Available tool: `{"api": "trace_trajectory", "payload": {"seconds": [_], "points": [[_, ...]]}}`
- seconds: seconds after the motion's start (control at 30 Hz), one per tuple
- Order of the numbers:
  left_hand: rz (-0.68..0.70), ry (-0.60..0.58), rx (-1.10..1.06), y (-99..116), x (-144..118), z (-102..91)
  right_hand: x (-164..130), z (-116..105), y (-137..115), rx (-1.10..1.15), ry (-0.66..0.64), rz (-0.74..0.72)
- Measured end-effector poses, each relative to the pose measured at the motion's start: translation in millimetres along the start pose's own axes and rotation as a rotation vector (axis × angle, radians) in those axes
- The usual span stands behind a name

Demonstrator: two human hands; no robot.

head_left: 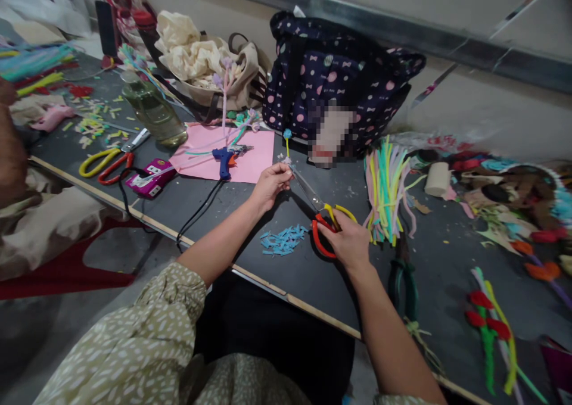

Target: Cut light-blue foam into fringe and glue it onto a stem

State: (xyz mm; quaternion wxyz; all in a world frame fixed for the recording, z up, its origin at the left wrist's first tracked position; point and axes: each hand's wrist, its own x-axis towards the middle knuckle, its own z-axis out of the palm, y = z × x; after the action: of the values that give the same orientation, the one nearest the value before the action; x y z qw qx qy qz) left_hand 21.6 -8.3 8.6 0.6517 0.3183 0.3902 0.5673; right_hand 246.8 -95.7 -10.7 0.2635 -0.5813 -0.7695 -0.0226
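My left hand (270, 186) is closed in a pinch on a small pale fuzzy piece (284, 159) at its fingertips. Just beyond them is a yellow fuzzy stem (288, 149) with a blue tip; I cannot tell whether the hand holds it too. My right hand (351, 238) grips scissors (316, 201) by their red and yellow handles. The blades point up and left, with their tips close to the left fingertips. Below, a heap of short blue cut pieces (282, 240) lies on the dark table (250, 247).
A blue glue gun (223, 162) lies on pink paper (259, 170), left of centre. Beyond are a bottle (154, 110) and a dark patterned bag (322, 65). Pipe cleaners (388, 190) are bundled at right, near green-handled pliers (402, 286). Another person's arm (11, 149) shows at far left.
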Motion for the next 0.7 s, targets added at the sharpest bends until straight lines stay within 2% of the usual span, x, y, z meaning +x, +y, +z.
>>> {"api": "trace_trajectory", "payload": {"seconds": [0.27,0.5,0.7], "points": [[0.025,-0.002,0.028,-0.1,1.2,-0.5,-0.6,-1.0,2.6,0.004,-0.031,0.021],[0.004,0.008,0.023,0.7,2.1,-2.1,0.8,3.2,3.1,0.025,-0.028,0.174],[-0.011,0.031,-0.007,4.3,-0.9,0.6,-0.8,3.5,2.1,0.016,-0.058,0.106]]}}
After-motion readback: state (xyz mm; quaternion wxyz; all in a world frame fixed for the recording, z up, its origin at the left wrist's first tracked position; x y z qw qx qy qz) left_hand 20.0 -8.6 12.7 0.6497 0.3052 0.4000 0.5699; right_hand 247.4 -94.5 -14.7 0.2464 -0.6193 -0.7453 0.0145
